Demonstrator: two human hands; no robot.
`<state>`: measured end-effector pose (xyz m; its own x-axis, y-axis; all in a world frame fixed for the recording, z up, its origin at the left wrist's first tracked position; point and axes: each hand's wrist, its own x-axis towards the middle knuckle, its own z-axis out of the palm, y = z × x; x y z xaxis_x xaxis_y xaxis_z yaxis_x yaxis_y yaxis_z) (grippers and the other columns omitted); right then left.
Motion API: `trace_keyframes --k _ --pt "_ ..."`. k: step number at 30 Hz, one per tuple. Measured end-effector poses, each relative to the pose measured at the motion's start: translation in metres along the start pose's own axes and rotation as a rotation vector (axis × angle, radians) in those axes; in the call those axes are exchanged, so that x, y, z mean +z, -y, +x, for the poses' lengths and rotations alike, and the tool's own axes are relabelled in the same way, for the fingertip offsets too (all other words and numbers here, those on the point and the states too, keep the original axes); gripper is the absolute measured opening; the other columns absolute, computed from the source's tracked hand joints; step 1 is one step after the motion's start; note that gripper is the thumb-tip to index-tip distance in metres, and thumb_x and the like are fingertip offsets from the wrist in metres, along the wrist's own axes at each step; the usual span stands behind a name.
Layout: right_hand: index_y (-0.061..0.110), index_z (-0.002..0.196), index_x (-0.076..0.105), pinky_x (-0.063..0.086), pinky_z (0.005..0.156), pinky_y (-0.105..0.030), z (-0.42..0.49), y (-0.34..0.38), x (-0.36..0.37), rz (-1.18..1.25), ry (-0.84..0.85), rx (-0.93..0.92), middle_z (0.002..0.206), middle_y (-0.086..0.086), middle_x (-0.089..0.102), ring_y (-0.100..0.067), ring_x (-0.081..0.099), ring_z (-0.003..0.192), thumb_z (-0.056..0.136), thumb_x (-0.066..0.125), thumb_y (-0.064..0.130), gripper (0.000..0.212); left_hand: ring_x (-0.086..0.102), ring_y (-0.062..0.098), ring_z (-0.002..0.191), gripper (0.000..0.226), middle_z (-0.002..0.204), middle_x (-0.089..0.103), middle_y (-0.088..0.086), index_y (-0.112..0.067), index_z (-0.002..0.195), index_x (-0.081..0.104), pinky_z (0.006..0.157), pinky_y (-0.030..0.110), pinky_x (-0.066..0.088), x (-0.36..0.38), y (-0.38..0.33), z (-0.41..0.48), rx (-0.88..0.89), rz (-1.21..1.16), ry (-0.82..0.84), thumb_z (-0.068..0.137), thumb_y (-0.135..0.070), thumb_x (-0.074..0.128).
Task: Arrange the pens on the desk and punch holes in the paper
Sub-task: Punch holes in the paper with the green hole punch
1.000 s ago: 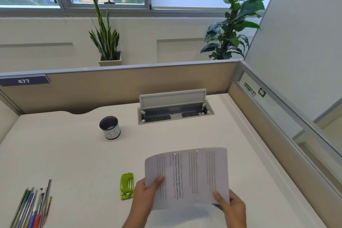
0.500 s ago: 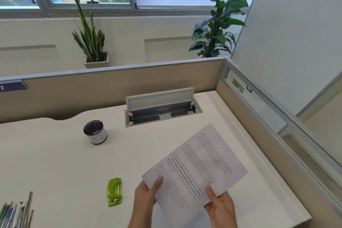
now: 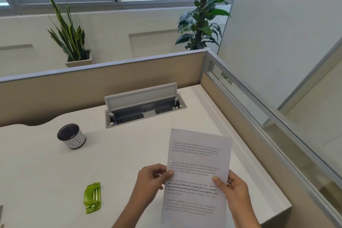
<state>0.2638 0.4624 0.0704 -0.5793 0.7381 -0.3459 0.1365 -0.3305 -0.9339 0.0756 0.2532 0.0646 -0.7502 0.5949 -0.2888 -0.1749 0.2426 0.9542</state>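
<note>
A printed sheet of paper [image 3: 199, 155] is held upright in portrait above the desk's right side. My left hand [image 3: 149, 181] pinches its left edge, and my right hand [image 3: 233, 189] grips its right edge with the thumb on the front. A small hole shows near the sheet's left edge. The green hole punch [image 3: 92, 197] lies on the white desk [image 3: 46, 172], left of my left hand and apart from it. Only a pen tip [image 3: 1, 209] shows at the left frame edge; the other pens are out of view.
A black-and-white pen cup [image 3: 71, 136] stands at the desk's back left. An open grey cable tray [image 3: 142, 106] is set into the desk near the beige partition [image 3: 92, 87]. A glass side panel [image 3: 259, 116] runs along the right edge.
The paper has been turned from landscape through a diagonal to upright portrait. The view has shifted right, so the pen bundle has slid out of frame at the left.
</note>
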Motion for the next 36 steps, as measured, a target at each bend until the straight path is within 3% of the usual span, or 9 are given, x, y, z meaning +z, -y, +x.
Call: trace_keyframes --k 4,6,9,14,19,27,30,34,36 --pt "-0.002 0.112 0.074 0.064 0.089 -0.051 0.018 0.003 -0.020 0.003 -0.040 -0.030 0.105 -0.018 0.084 -0.041 0.080 0.092 0.094 0.075 -0.004 0.018 0.075 0.016 0.065 0.017 0.083 0.084 0.008 -0.021 0.088 0.088 0.055 0.029 0.057 0.022 0.006 0.011 -0.051 0.007 -0.007 0.083 -0.037 0.087" --pt "0.003 0.111 0.076 0.063 0.085 -0.047 0.028 0.001 -0.031 -0.040 -0.034 -0.038 0.103 -0.015 0.084 -0.037 0.080 0.089 0.100 0.071 -0.002 0.013 0.075 0.020 0.065 0.017 0.083 0.085 0.009 -0.017 0.087 0.089 0.054 0.030 0.057 0.033 0.010 0.017 -0.096 0.002 -0.012 0.082 -0.034 0.088" --pt "0.016 0.107 0.081 0.062 0.081 -0.042 0.046 0.002 -0.042 -0.145 -0.031 -0.053 0.102 -0.007 0.085 -0.029 0.081 0.091 0.106 0.063 0.000 0.024 0.074 0.023 0.064 0.015 0.083 0.084 0.014 -0.008 0.086 0.086 0.055 0.032 0.058 0.050 0.018 0.028 -0.161 -0.022 -0.051 0.087 -0.022 0.092" --pt "0.031 0.099 0.084 0.059 0.074 -0.032 0.090 0.011 -0.053 -0.307 -0.043 -0.108 0.092 0.004 0.082 -0.014 0.078 0.080 0.103 0.065 0.004 0.033 0.074 0.026 0.068 0.015 0.088 0.085 0.017 -0.001 0.093 0.083 0.059 0.033 0.062 0.079 0.017 0.052 -0.214 -0.062 -0.078 0.097 -0.015 0.083" --pt "0.021 0.103 0.080 0.056 0.075 -0.032 0.146 0.012 -0.059 -0.343 -0.139 -0.093 0.089 -0.003 0.077 -0.029 0.077 0.088 0.093 0.080 0.004 0.020 0.076 0.023 0.067 0.017 0.091 0.085 0.019 0.003 0.092 0.083 0.062 0.029 0.065 0.098 0.019 0.081 -0.282 -0.080 -0.104 0.097 -0.013 0.081" --pt "0.015 0.089 0.077 0.056 0.072 -0.031 0.203 0.003 -0.054 -0.471 -0.157 -0.047 0.080 -0.008 0.078 -0.030 0.076 0.081 0.085 0.087 0.000 0.018 0.079 0.025 0.062 0.015 0.079 0.084 0.020 0.006 0.087 0.080 0.060 0.033 0.068 0.118 0.033 0.119 -0.361 -0.046 -0.232 0.089 -0.005 0.089" --pt "0.014 0.087 0.077 0.055 0.069 -0.028 0.214 -0.001 -0.051 -0.518 -0.148 -0.025 0.082 -0.008 0.078 -0.028 0.076 0.080 0.085 0.087 0.000 0.018 0.082 0.034 0.067 0.019 0.076 0.083 0.019 0.010 0.088 0.077 0.060 0.037 0.070 0.122 0.041 0.129 -0.385 -0.015 -0.266 0.088 -0.004 0.090" --pt "0.014 0.084 0.077 0.052 0.066 -0.028 0.226 -0.008 -0.048 -0.557 -0.146 -0.002 0.083 -0.009 0.077 -0.025 0.073 0.077 0.085 0.087 -0.002 0.018 0.080 0.026 0.058 0.018 0.071 0.083 0.015 0.009 0.088 0.078 0.058 0.038 0.069 0.126 0.052 0.140 -0.414 0.020 -0.282 0.089 -0.005 0.089" --pt "0.014 0.082 0.077 0.052 0.065 -0.029 0.231 -0.009 -0.048 -0.575 -0.145 -0.002 0.080 -0.009 0.077 -0.024 0.072 0.075 0.084 0.087 -0.002 0.018 0.080 0.030 0.059 0.016 0.071 0.083 0.017 0.009 0.087 0.078 0.062 0.043 0.071 0.127 0.054 0.145 -0.424 0.030 -0.266 0.090 -0.004 0.087"
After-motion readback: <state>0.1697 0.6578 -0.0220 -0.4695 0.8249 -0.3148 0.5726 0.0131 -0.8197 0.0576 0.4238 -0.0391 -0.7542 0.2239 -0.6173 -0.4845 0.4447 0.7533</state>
